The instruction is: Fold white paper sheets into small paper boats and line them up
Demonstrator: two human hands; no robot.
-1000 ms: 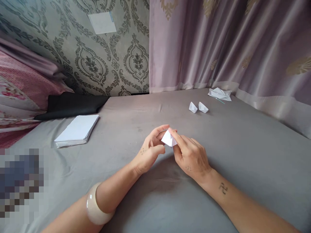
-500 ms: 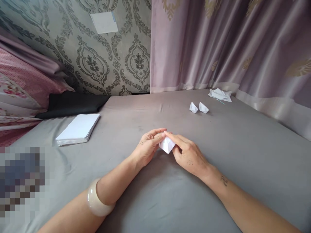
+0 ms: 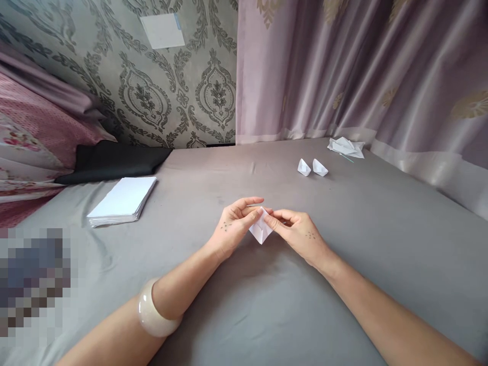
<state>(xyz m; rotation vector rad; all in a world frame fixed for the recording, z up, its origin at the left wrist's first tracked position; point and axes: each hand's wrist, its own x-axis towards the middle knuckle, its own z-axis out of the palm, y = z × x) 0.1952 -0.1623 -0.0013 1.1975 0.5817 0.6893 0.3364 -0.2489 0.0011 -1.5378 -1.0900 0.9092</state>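
Note:
Between my two hands is a small piece of folded white paper, diamond-shaped with one corner pointing down toward me. My left hand grips its left side, thumb on the front face and fingers behind, with the index finger extended above. On the right side my right hand pinches the paper, thumb across the front and fingers curled behind. The thumbs almost meet near the top corner. The back of the paper is hidden by my fingers.
Two small folded paper boats stand on the grey cloth-covered surface. Beyond them lies a pile of folded white paper beside a thin bluish stick. A stack of white sheets lies at left, near black fabric.
My right hand has turned, so its thumb now lies on the paper's front instead of the index finger reaching over the top. The paper has tilted slightly between my hands.

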